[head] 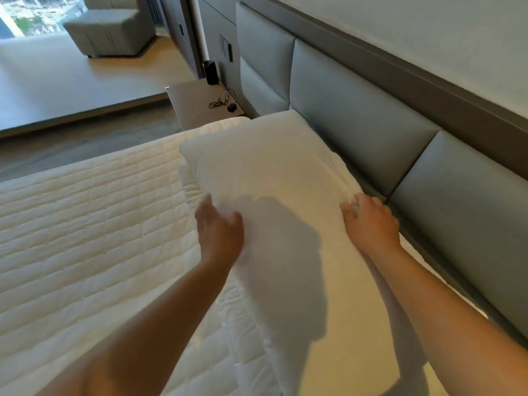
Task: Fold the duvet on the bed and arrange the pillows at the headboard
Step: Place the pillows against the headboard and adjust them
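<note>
A white pillow (265, 170) lies along the grey padded headboard (357, 115), on the quilted white mattress (85, 218). My left hand (218, 230) grips the pillow's near left edge, fingers curled into the fabric. My right hand (371, 221) holds the pillow's right edge, next to the headboard. A second white pillow (328, 324) lies closer to me under my forearms, partly hidden by them. No duvet is in view.
A bedside table (197, 101) stands beyond the bed's far corner, carrying a black cylinder (211, 72) and a black cable with a plug (224, 103). A grey armchair (108, 32) sits on a raised wooden platform by the window, far left.
</note>
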